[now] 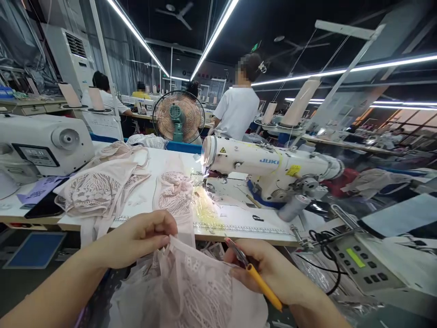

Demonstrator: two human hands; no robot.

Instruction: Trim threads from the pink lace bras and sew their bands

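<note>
My left hand (143, 237) is closed, pinching the upper edge of a pale pink lace garment piece (194, 291) that hangs over my lap below the table edge. My right hand (269, 269) is closed on a small thread snipper with a yellow handle (262, 284); its metal tips point up and left toward the fabric. Both hands are just in front of the sewing table's (239, 223) front edge. More pink lace pieces (102, 187) lie piled on the table to the left, and one strip (175, 191) runs toward the needle.
A white Juki sewing machine (269, 166) stands on the table's right, lamp lit at its needle. A second machine (41, 146) is at left. A control box (362, 264) sits lower right. A fan (178, 116) and a person in a white shirt (237, 111) are behind.
</note>
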